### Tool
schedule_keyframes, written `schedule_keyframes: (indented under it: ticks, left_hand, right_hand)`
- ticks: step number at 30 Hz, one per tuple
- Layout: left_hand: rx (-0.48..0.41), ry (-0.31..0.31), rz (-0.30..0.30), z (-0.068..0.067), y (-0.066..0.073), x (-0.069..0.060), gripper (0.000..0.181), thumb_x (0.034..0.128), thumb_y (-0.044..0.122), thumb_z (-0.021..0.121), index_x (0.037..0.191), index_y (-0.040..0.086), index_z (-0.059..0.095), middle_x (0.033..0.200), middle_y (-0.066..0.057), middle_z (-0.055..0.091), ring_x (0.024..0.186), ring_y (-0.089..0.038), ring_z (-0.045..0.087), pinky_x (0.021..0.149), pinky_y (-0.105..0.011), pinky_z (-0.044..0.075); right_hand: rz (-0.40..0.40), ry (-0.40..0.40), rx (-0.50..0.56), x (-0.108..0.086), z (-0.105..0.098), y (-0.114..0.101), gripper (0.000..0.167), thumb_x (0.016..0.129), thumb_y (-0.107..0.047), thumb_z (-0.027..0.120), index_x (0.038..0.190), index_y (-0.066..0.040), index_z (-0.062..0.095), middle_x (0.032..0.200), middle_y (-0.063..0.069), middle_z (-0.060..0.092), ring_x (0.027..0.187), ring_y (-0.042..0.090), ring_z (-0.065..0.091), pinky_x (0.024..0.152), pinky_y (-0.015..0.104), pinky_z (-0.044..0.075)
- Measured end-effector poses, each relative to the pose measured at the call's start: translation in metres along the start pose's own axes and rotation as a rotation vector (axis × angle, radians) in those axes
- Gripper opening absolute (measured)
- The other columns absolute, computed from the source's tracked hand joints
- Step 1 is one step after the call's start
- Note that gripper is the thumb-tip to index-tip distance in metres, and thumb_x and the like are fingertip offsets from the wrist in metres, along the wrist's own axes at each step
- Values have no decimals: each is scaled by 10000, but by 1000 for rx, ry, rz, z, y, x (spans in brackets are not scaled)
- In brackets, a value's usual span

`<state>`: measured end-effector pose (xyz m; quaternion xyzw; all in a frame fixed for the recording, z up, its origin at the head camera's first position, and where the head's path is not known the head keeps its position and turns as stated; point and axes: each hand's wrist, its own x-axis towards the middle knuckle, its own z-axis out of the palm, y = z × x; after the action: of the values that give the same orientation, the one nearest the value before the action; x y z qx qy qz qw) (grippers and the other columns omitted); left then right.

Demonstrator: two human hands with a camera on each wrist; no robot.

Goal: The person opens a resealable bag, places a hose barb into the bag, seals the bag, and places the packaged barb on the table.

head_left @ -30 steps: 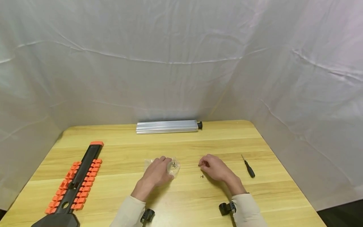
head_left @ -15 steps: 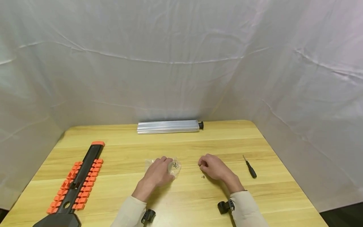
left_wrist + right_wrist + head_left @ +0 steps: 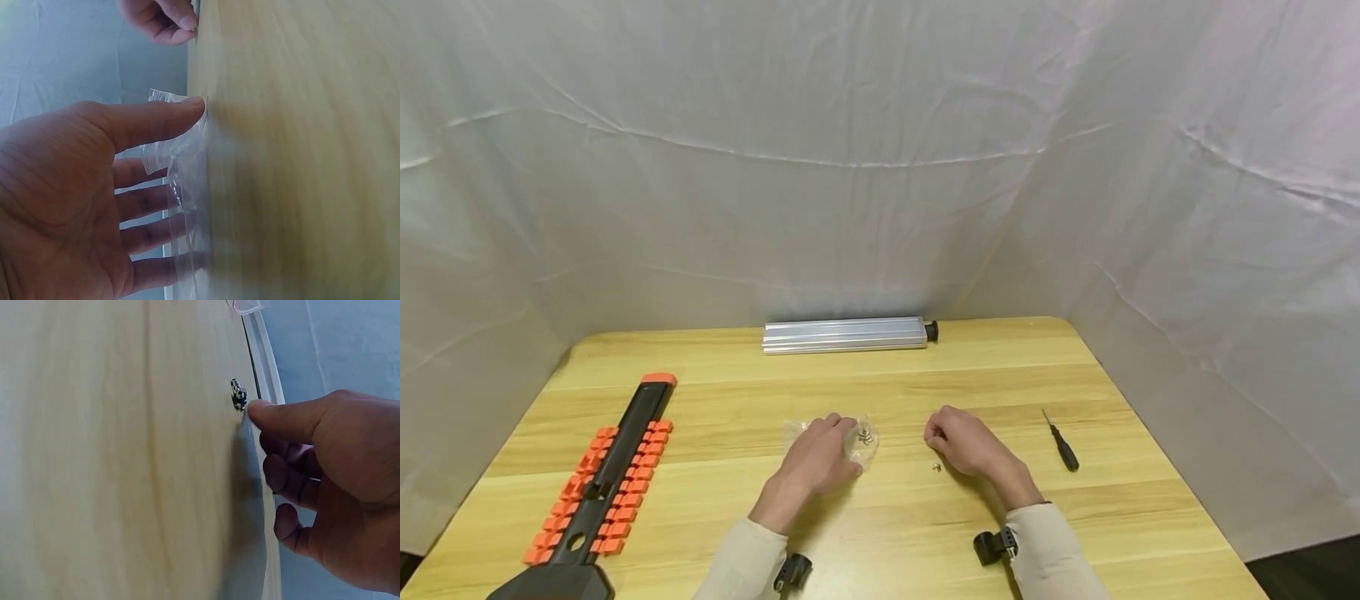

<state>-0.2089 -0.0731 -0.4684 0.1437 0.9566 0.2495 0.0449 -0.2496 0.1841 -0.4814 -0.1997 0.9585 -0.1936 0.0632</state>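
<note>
Two pale sleeves (image 3: 743,562) reach forward over the table (image 3: 895,517). The left hand (image 3: 818,456) rests, fingers relaxed and unclenched, against a clear bag (image 3: 861,454) of small screws (image 3: 866,437); beside loose screws (image 3: 937,467), the right hand (image 3: 968,446) curls toward the tabletop, whether pinching one I cannot tell.

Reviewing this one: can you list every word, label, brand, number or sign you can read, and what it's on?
None can be read in any view.
Clear plastic bag: no readable text.
Screwdriver: no readable mark.
Silver metal bar: no readable mark.
Black and orange rack: no readable mark.
Small metal pieces: too small to tell.
</note>
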Motion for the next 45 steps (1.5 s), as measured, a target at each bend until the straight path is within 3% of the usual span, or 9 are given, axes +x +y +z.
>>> schedule_keyframes:
  ticks: [12,20,29,37,45]
  left_hand:
    - [-10,-3,-2,0,1,0,643,765,247,775,1331,51,542,1238,-120,597,1063,-298,557,905,-443,494]
    - [-3,5,14,0,0,-1,639,761,255,782,1320,53,548,1216,-112,603,1043,-285,557,883,-433,496]
    - [19,11,33,0,-1,-2,598,772,250,779,1293,52,563,1165,-94,612,982,-259,551,809,-399,491]
    - [14,6,29,0,-2,-1,604,781,265,776,1302,48,559,1221,-119,602,1068,-311,559,907,-438,496]
    - [-1,10,36,0,-2,-1,601,788,271,775,1302,44,559,1231,-124,599,1090,-327,558,923,-452,495]
  right_hand:
    - [-71,30,125,8,5,-19,67,953,-199,600,902,-201,643,830,-82,537,750,69,504,688,231,458]
    - [-141,5,112,15,13,-41,62,949,-213,601,912,-198,648,846,-95,543,777,62,515,728,235,471]
    - [-147,-10,121,21,19,-58,68,951,-207,597,950,-188,662,855,-98,547,783,54,514,733,220,467]
    - [-154,-31,94,28,22,-65,73,957,-224,591,934,-208,659,847,-107,548,778,49,510,729,217,451]
    - [-167,-49,100,29,23,-68,63,952,-208,605,948,-190,665,855,-98,566,788,53,522,742,229,464]
